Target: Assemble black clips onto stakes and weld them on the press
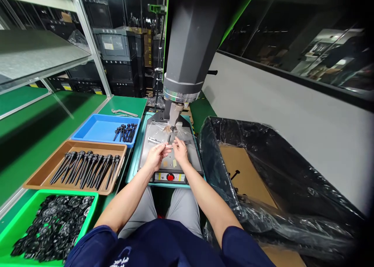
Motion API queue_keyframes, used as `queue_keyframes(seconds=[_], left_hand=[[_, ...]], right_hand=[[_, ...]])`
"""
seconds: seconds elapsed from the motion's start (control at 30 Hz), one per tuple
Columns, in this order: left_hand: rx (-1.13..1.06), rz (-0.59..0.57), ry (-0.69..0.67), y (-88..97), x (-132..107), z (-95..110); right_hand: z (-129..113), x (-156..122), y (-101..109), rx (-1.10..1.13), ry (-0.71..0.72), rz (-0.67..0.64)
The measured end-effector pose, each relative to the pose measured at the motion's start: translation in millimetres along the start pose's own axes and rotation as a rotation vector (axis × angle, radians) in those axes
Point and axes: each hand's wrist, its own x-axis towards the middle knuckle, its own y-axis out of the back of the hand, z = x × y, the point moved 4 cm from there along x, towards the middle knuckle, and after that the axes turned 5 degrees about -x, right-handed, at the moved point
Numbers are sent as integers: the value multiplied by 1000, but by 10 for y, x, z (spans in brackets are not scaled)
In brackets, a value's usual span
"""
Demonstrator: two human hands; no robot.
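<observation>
My left hand (156,155) and my right hand (180,151) meet over the grey machine base plate (187,158), just below the metal press horn (174,115). Both hands have their fingers pinched together around a small dark part (170,145) between them; its shape is too small to make out. A large grey press head (189,45) hangs above. A red button (170,177) sits on the front of the base, near my wrists.
Left of the machine lie a blue tray (99,129) with a few black pins (126,132), a brown tray (43,173) of long black pins and a green tray (17,228) of black round parts. A cardboard box lined with black plastic (248,173) stands at right.
</observation>
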Motion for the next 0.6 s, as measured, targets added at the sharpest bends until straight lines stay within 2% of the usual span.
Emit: queue_keyframes(seconds=[0.2,0.43,0.6], left_hand=[[0,-60,8,-116,35,58],[-26,-91,18,-181,72,42],[-11,-88,13,-187,90,56]], right_hand=[[-161,363,-22,-28,51,200],[-205,736,-111,-116,4,72],[-202,898,-119,-68,-54,48]])
